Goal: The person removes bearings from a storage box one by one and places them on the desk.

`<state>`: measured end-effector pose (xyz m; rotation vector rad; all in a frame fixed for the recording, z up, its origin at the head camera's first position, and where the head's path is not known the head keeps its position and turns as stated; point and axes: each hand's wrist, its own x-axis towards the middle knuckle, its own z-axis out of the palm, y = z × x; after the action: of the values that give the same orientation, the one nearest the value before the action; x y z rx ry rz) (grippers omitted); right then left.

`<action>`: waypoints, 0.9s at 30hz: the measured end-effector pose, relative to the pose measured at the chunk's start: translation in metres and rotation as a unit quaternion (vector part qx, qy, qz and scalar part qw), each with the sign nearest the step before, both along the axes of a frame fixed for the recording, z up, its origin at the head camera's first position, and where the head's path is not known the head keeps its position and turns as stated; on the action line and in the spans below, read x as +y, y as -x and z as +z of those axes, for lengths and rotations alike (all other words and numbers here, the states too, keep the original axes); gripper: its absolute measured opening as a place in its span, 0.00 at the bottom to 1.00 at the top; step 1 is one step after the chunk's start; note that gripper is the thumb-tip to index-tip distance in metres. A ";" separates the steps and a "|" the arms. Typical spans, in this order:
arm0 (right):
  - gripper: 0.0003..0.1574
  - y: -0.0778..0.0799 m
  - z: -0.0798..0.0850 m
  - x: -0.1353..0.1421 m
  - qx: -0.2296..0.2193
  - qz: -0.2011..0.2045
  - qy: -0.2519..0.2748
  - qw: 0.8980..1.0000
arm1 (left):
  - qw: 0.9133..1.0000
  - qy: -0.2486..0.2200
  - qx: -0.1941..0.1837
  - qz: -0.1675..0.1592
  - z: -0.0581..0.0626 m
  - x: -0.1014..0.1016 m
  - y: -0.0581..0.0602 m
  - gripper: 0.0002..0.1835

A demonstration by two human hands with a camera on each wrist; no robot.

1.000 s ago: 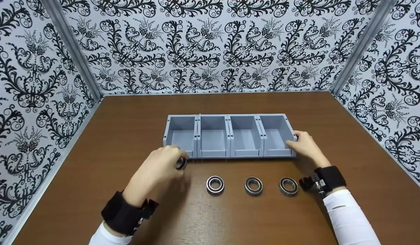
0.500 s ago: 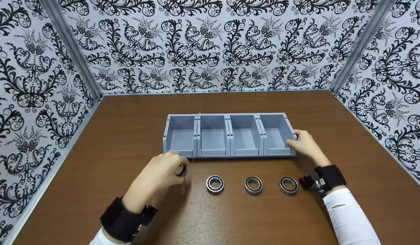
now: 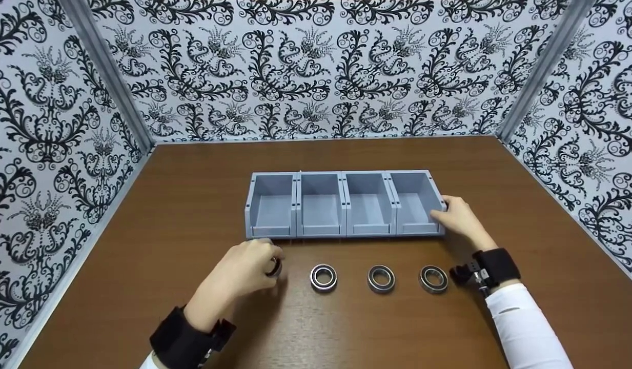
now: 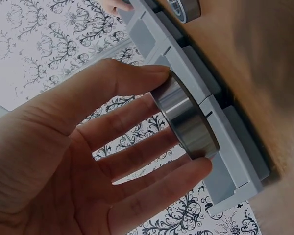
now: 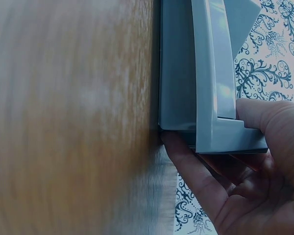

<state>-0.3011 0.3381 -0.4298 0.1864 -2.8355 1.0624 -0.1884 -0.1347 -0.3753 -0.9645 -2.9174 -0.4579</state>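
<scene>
My left hand [image 3: 251, 266] grips a metal ball bearing [image 4: 186, 117] by its outer rim, thumb on one side and fingers on the other. It hovers just in front of the leftmost compartment of a grey-blue bin row [image 3: 321, 231]. On the row's right end, my right hand [image 3: 462, 218] holds the side wall, thumb inside the rim and fingers outside, as the right wrist view also shows. Three more bearings lie flat in a line before the bins: a left one [image 3: 323, 278], a middle one [image 3: 381, 280] and a right one [image 3: 433, 280].
The bins stand on a brown wooden table [image 3: 346, 328]. Patterned panels [image 3: 316, 66] close off the back and both sides, with grey metal posts [image 3: 108, 72] at the corners. Each wrist wears a black strap [image 3: 497, 267].
My left hand has drawn back from the leftmost bin's front edge toward me, with the bearing still in its fingers. The right hand and the bins have stayed in place.
</scene>
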 end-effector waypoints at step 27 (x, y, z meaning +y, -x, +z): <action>0.26 -0.002 0.000 0.000 0.004 0.003 0.004 1.000 | 0.999 0.007 0.026 -0.024 -0.027 -0.003 -0.003 0.14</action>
<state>-0.2995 0.3382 -0.4300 0.1975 -2.8245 1.0729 -0.1856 -0.1376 -0.4025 -1.0345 -2.8610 -0.4087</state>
